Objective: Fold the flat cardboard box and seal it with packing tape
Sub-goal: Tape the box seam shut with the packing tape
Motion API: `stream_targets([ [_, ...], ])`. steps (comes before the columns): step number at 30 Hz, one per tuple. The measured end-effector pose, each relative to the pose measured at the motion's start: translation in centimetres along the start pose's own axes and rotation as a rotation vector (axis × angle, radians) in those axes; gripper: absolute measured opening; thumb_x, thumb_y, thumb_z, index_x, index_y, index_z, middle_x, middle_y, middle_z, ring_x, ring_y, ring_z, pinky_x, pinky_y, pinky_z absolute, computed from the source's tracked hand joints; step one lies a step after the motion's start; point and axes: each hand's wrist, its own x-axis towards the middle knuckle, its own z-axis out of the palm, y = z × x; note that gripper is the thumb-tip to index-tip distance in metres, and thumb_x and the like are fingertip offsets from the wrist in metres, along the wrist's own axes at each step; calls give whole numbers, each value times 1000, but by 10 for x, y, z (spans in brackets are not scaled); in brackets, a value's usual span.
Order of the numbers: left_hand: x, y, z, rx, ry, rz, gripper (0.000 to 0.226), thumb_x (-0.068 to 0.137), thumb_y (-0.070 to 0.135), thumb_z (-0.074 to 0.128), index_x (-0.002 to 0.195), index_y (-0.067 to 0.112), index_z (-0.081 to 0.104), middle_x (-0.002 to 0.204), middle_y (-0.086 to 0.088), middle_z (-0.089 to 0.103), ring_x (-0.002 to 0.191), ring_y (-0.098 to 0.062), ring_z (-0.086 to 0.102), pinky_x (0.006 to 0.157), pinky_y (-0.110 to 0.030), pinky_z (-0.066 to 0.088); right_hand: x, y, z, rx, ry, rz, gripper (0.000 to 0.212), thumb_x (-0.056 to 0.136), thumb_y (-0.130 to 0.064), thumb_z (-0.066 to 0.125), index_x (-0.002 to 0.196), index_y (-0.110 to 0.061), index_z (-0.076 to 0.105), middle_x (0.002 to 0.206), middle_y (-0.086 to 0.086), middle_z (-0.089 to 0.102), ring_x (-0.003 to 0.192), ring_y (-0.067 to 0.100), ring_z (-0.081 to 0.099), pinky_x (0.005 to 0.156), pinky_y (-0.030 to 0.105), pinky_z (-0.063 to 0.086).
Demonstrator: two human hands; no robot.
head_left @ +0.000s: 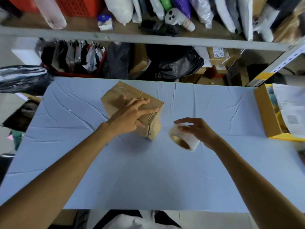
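Note:
A folded brown cardboard box (pixel 153 128) stands on the blue-covered table (pixel 148 171), slightly rotated. My left hand (pixel 130 114) lies flat on its top, fingers straight and spread, pressing along the top seam toward the right edge. To the right of the box, a roll of clear packing tape (pixel 183 138) is tilted on the table. My right hand (pixel 196 129) holds the roll from above, with curled fingers on its outer rim. A short gap separates the roll from the box.
An open cardboard box with yellow trim (pixel 267 116), holding papers, sits at the table's right edge. Shelves (pixel 148 38) packed with bags and parcels rise behind the table. A dark plastic bag (pixel 23 78) lies past the left corner.

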Motion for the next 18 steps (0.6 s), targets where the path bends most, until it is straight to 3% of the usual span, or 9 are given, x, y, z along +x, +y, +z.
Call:
stream_targets([
  [6,-2,-6,6,-56,-2,36,76,84,26,68,142,51,26,157,-2,22,141,-27,19,110,-62,5,14,13,31,-300,174,149,15,77,-39,74,84,-26,76,92,-3,73,89,15,64,74,27,44],
  [8,0,-7,6,-65,15,31,77,83,25,69,141,52,26,157,-1,22,140,-27,20,110,-62,4,11,13,33,-275,175,132,11,80,-36,72,82,-26,75,87,-6,72,84,14,63,72,25,44],
  [12,-1,-1,9,-27,28,4,80,83,23,68,143,51,23,158,0,19,142,-27,17,111,-64,5,-5,3,24,-85,76,74,11,88,-19,67,91,-12,74,84,-8,71,70,-3,61,61,7,41],
  [18,0,4,3,33,-46,-11,84,87,24,64,146,49,10,156,-3,15,137,-31,19,115,-55,7,-3,-1,14,-113,16,85,10,87,-20,67,92,-14,75,84,-7,69,70,-4,57,64,12,38],
])
